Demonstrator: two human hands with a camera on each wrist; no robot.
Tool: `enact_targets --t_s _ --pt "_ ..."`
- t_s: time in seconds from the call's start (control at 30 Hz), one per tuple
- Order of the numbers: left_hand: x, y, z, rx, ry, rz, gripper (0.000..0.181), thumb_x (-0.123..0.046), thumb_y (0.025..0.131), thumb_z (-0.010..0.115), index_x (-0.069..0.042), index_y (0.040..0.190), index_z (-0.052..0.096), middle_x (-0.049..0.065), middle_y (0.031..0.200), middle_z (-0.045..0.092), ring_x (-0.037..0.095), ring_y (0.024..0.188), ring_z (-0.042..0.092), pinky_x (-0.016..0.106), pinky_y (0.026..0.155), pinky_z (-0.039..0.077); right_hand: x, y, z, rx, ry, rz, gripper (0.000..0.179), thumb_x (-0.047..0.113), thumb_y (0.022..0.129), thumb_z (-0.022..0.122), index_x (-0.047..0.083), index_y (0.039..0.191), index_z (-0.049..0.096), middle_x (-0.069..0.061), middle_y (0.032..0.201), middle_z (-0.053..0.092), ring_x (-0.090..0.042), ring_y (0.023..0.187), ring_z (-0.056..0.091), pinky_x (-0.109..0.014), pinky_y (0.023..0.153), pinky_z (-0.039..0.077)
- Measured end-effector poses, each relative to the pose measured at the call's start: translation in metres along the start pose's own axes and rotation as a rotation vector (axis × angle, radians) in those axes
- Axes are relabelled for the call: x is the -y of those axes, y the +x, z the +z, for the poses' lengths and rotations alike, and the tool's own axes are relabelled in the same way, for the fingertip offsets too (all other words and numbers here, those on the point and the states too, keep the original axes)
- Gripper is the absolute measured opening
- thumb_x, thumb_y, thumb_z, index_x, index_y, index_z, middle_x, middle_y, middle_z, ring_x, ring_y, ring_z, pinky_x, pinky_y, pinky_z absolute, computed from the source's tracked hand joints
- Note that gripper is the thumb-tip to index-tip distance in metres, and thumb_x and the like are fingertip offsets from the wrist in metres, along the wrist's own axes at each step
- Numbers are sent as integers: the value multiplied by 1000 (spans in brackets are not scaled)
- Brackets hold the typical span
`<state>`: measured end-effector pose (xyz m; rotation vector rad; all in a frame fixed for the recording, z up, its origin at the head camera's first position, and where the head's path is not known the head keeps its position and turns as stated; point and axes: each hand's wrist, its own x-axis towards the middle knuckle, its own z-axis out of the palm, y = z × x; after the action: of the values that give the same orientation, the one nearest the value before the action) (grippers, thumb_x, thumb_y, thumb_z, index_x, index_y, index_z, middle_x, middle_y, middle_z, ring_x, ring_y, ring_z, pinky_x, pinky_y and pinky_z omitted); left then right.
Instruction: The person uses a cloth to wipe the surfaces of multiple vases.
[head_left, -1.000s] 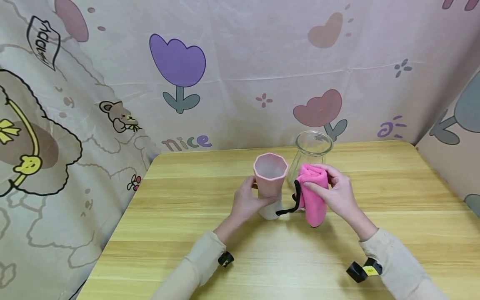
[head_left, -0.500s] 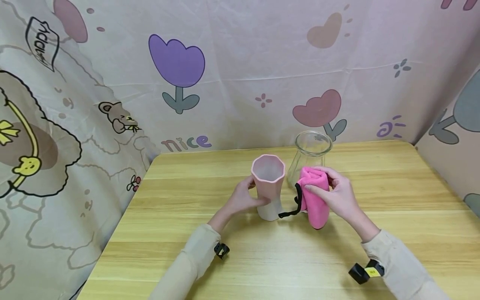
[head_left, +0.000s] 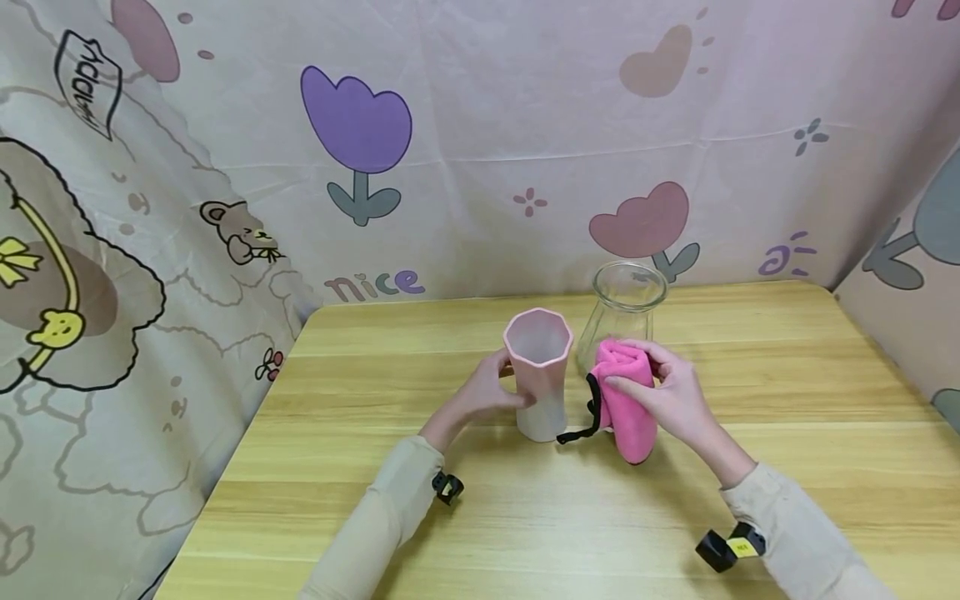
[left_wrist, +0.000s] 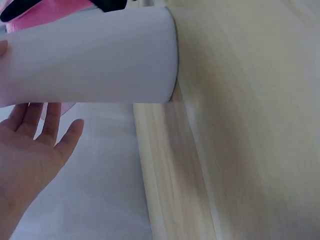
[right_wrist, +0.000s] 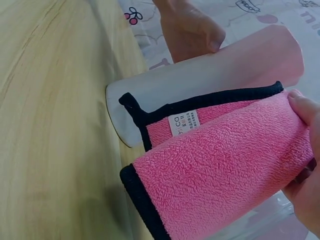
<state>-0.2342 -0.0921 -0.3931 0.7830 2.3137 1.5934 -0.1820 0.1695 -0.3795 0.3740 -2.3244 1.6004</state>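
In the head view, a vase, pink at its scalloped rim and white below, stands upright on the wooden table. My left hand holds it from the left, thumb in front and fingers behind; the left wrist view shows those fingers reaching behind the white wall. Rolled up in my right hand is a pink towel with black edging, pinched near its top just right of the vase. A small white label shows on the towel in the right wrist view.
A clear glass vase stands behind the towel, partly hidden by it. The wooden table ends at a printed cloth backdrop. Black wrist cameras sit on both sleeves.
The towel and right hand have lowered slightly. My left hand has shifted a little lower and left on the vase, its thumb drawn back from the front. The glass vase has stayed put.
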Motion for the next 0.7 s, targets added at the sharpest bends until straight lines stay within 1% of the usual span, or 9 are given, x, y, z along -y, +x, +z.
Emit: enact_targets --t_s 0.1,0.13,0.17,0.23,0.33,0.43,0.53,0.6,0.7 --pt "2 0 -1 19 -50 -15 65 -2 66 71 -3 126 47 13 128 49 31 118 45 48 100 35 -1 -1 1 14 -2 -6 44 7 74 74 5 115 59 -17 110 61 2 88 56 -13 68 50" --pt "8 0 0 12 -58 -11 66 -4 67 73 -5 127 46 11 128 50 30 118 45 48 100 35 -1 -1 1 15 -8 -6 44 8 74 74 5 115 59 -17 110 61 2 88 56 -13 68 49" --pt "14 0 0 0 -63 -10 67 -5 66 74 -8 128 47 9 128 50 28 117 45 46 100 35 -2 -1 2 18 -12 -4 44 8 74 74 5 115 59 -17 110 61 2 88 56 -13 68 49" --pt "17 -3 1 -29 -49 -5 69 -7 66 76 -9 128 47 9 125 52 26 115 47 45 99 37 -3 -1 2 24 -18 -8 44 8 74 74 5 115 59 -17 110 61 2 88 56 -12 68 49" --pt "18 -10 2 -76 -15 -18 69 -9 67 78 -9 128 47 9 122 54 26 111 49 44 97 39 -2 0 2 29 -23 -8 44 9 74 74 5 115 59 -16 110 62 3 88 55 -12 69 49" --pt "11 -19 3 -102 9 -22 60 -6 69 77 -2 123 50 14 118 56 29 108 51 47 94 41 3 3 2 25 -43 -23 45 10 74 74 7 116 58 -14 109 63 3 87 55 -14 67 50" --pt "-1 -26 3 -110 0 -30 53 -3 72 74 2 119 52 18 117 56 32 106 53 48 93 42 10 9 2 13 -45 -51 47 8 73 75 7 117 58 -14 108 63 2 87 55 -14 67 50" --pt "-7 -28 4 -115 5 -30 50 -3 73 73 4 118 53 19 116 57 33 105 54 47 92 43 17 14 2 7 -24 -84 48 5 72 75 6 117 58 -14 110 62 1 90 56 -14 70 50" --pt "-7 -29 6 -130 5 -36 48 -4 75 72 4 118 53 19 116 57 32 104 55 47 91 44 29 21 3 1 32 -144 50 -2 70 74 3 117 58 -10 112 61 -2 94 56 -14 76 49"
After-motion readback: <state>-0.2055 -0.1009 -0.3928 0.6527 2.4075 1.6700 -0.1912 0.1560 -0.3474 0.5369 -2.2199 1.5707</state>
